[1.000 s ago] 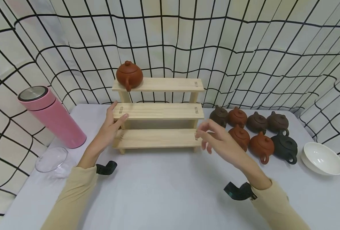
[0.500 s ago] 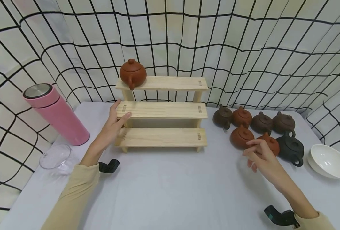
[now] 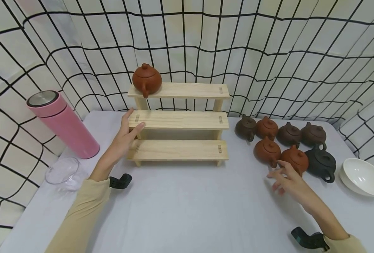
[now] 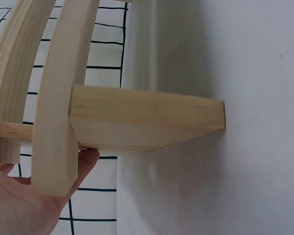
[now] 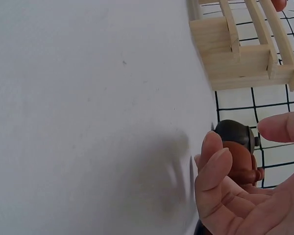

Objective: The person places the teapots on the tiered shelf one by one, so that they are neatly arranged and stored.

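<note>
My left hand [image 3: 120, 142] holds the left end of the three-tier wooden display stand [image 3: 177, 120]. The thumb lies on the middle shelf, and the left wrist view shows the hand [image 4: 29, 205] against the end of the stand. A reddish-brown teapot [image 3: 147, 80] sits at the left of the top shelf. Over the near row of teapots, my right hand [image 3: 289, 181] holds nothing, fingers loosely bent. Its index finger is close to the handles of one orange-brown teapot [image 3: 267, 150] and another orange-brown teapot [image 3: 295, 158]; contact cannot be told.
More teapots stand behind and beside these, including a dark brown teapot [image 3: 245, 127] and a black teapot [image 3: 321, 162]. A white bowl [image 3: 364, 177] is at the far right. On the left are a pink thermos [image 3: 68, 128] and a clear glass bowl [image 3: 62, 172]. Black grid netting surrounds the table.
My right hand has moved right, from beside the stand to the teapots, and its index finger has straightened somewhat. My left hand stays on the stand. The view has shifted slightly.
</note>
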{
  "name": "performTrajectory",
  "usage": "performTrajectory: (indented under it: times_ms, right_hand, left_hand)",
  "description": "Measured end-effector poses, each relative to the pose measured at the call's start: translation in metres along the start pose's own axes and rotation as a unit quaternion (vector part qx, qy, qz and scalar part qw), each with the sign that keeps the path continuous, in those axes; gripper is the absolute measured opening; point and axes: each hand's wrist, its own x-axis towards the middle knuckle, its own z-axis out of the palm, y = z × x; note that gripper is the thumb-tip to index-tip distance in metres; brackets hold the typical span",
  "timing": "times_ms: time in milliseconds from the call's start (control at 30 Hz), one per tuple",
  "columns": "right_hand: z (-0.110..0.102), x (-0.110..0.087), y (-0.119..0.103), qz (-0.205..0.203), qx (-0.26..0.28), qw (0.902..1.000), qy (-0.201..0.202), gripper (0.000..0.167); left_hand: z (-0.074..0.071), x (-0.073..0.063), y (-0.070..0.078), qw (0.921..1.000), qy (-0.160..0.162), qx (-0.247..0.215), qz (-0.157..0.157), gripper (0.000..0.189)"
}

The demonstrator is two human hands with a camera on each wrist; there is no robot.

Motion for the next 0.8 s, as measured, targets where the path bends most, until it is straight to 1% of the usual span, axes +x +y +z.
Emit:
performTrajectory:
  times_ms: [167, 267, 400, 467, 533, 667, 800]
  right_hand:
    - [0.001, 0.004, -0.002, 0.003, -0.010, 0.9999, 0.001, 0.064]
    - [0.002, 0.006, -0.002, 0.006, 0.003, 1.0000, -0.001, 0.059]
    - [0.002, 0.009, 0.001, 0.007, 0.076, 0.9970, -0.009, 0.056]
    - [0.001, 0.011, 0.003, -0.002, 0.122, 0.9924, -0.019, 0.054]
    - [0.000, 0.014, 0.004, -0.013, 0.156, 0.9872, -0.028, 0.051]
    - [0.000, 0.021, 0.006, -0.030, 0.193, 0.9801, -0.036, 0.049]
    - [0.002, 0.023, 0.007, -0.024, 0.213, 0.9763, -0.032, 0.047]
  left_hand:
    - [-0.001, 0.000, -0.001, 1.0000, 0.002, 0.003, -0.003, 0.082]
    - [0.000, 0.000, -0.001, 1.0000, 0.003, 0.003, -0.003, 0.082]
    - [0.001, 0.003, 0.001, 1.0000, 0.000, 0.000, 0.002, 0.082]
    - [0.001, 0.004, 0.001, 1.0000, 0.000, 0.001, 0.001, 0.082]
    - [0.000, 0.004, 0.001, 1.0000, 0.001, 0.003, 0.000, 0.081]
    - [-0.001, 0.002, 0.002, 1.0000, 0.003, 0.000, -0.001, 0.081]
    - [0.000, 0.000, 0.002, 1.0000, 0.004, -0.005, -0.001, 0.081]
